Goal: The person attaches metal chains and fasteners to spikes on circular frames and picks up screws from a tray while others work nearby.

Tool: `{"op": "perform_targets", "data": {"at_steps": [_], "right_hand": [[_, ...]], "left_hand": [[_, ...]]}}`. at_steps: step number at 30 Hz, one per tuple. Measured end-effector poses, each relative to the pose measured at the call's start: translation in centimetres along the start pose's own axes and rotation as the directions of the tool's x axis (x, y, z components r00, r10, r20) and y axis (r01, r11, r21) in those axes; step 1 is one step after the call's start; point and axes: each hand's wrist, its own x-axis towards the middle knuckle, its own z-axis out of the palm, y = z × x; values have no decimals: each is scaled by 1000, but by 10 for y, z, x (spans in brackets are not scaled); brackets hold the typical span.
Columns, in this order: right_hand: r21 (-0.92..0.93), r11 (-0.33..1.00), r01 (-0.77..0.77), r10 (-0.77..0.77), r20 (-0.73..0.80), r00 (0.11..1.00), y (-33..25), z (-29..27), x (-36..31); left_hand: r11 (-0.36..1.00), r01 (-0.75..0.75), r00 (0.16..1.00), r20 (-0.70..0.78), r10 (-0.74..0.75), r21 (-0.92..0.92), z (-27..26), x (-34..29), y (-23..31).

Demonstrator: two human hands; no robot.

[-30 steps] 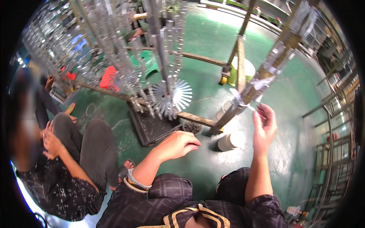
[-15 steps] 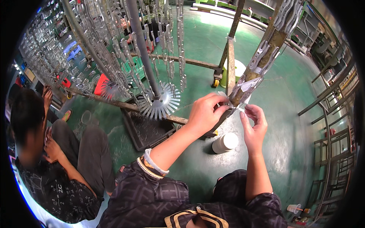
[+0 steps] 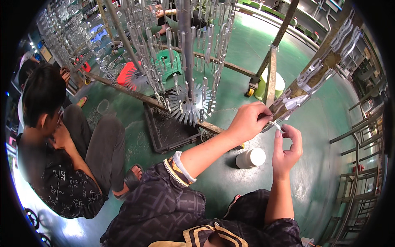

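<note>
A slanting rusty metal post point(image 3: 296, 84) stands in front of me, with silvery metal pieces point(image 3: 310, 70) fixed along it and a white wrapping point(image 3: 297, 101) around its lower part. Against the post's lower end, my left hand point(image 3: 249, 122) is closed, fingertips pinched together; what they hold is too small to make out. Just to the right, my right hand point(image 3: 288, 150) pinches a thin white strip point(image 3: 278, 126) between thumb and forefinger. The strip runs toward the post beside my left fingertips. Below both hands a white bottle-like container point(image 3: 251, 158) stands on the floor.
A rack with hanging chains of metal pieces point(image 3: 164, 45) fills the upper left, above a slotted metal disc point(image 3: 190, 103) and a black tray point(image 3: 173, 138). A seated co-worker point(image 3: 61, 152) is at left. Stools, including a green stool point(image 3: 168, 64), stand behind; metal frames point(image 3: 366, 164) line the right.
The view has shifted, so most things appear further right or lower. Both hands stay at the post's lower end, the right one still pinching the white strip.
</note>
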Motion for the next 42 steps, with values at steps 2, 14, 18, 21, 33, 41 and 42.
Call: {"op": "perform_targets", "data": {"at_steps": [2, 14, 18, 21, 33, 41, 42], "right_hand": [[-13, 998, 56, -55, 9, 998, -5, 0, 0], [258, 964, 63, -90, 94, 991, -31, 23, -9], [422, 877, -231, 154, 209, 966, -28, 43, -20], [424, 810, -406, 261, 359, 896, -29, 69, -22], [268, 871, -412, 208, 559, 803, -44, 176, -16], [226, 921, -316, 126, 596, 793, -47, 182, -24], [222, 926, -305, 117, 600, 791, -47, 179, -23]], "left_hand": [[1000, -23, 1000, -21, 23, 6, -2, -2, 4], [997, -59, 982, -181, 49, -50, -42, -27, 22], [998, 31, 981, -187, -42, -58, -60, -45, 13], [997, 70, 965, -255, -60, 30, -82, -63, -2], [925, 335, 856, -469, -217, 182, -136, -106, -45], [897, 373, 860, -453, -237, 239, -135, -118, -51], [897, 370, 861, -453, -232, 244, -134, -120, -52]]}}
